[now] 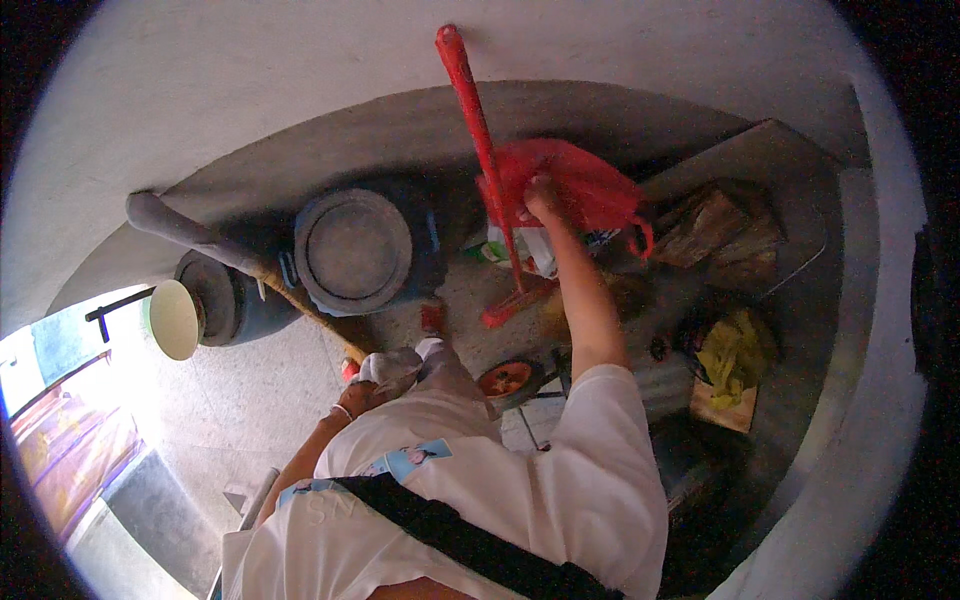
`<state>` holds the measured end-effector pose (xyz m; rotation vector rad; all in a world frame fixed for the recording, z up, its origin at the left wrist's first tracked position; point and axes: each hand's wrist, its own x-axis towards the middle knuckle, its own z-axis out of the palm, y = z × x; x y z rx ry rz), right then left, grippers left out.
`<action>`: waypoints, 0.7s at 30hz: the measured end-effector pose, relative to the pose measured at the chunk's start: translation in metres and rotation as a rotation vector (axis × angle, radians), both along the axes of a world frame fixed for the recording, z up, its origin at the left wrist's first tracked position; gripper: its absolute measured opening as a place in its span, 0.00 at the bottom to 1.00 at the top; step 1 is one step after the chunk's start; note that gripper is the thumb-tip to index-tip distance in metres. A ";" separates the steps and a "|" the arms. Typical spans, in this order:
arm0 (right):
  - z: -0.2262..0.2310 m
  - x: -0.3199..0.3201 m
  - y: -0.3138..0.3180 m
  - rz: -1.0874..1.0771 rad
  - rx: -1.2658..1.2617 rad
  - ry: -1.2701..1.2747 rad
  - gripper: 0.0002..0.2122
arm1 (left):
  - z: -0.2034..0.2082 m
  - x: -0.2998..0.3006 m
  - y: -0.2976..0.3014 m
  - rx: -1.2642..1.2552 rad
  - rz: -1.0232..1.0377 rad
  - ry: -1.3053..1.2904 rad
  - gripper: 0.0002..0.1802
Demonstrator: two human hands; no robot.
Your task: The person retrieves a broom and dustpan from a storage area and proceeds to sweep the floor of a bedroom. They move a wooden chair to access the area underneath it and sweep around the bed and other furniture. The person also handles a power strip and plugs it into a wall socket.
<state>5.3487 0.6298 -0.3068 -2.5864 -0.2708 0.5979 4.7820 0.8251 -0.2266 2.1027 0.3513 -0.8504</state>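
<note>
My right hand (pixel 543 200) reaches out to the far middle. Its fingers are closed on the near edge of a red plastic bag (pixel 590 185), one loop handle of which hangs at the right. White and green packaging shows under the bag. Just left of this hand, a broom (pixel 468 90) with a long red handle leans against the wall, its red head on the floor. At my waist, my left hand (pixel 360 397) is closed around a crumpled grey-white cloth (pixel 390 370). Its fingertips are partly hidden.
A lidded blue drum (pixel 355 245) stands left of the broom, with a smaller drum (pixel 215 290) beyond it. A pole (pixel 190 228) leans across them. Wood pieces (pixel 710 225) and a yellow bag (pixel 735 355) lie right. A round orange-red dish (pixel 506 379) is near my legs.
</note>
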 end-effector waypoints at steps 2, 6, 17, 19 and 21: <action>0.073 -0.012 0.024 0.143 0.013 0.358 0.11 | 0.000 -0.004 -0.006 0.003 0.012 0.008 0.17; 0.030 -0.016 0.009 0.514 0.053 0.325 0.11 | 0.003 0.001 -0.003 0.018 -0.039 0.002 0.18; 0.018 -0.051 -0.019 -0.896 0.179 -0.029 0.27 | 0.040 0.010 -0.007 -0.009 0.066 0.089 0.17; -0.031 -0.045 -0.058 -0.821 0.245 -0.131 0.34 | 0.033 0.005 -0.005 0.007 0.080 0.132 0.17; -0.035 -0.046 -0.066 -0.742 0.483 -0.078 0.36 | 0.074 0.042 -0.005 0.045 0.138 0.140 0.16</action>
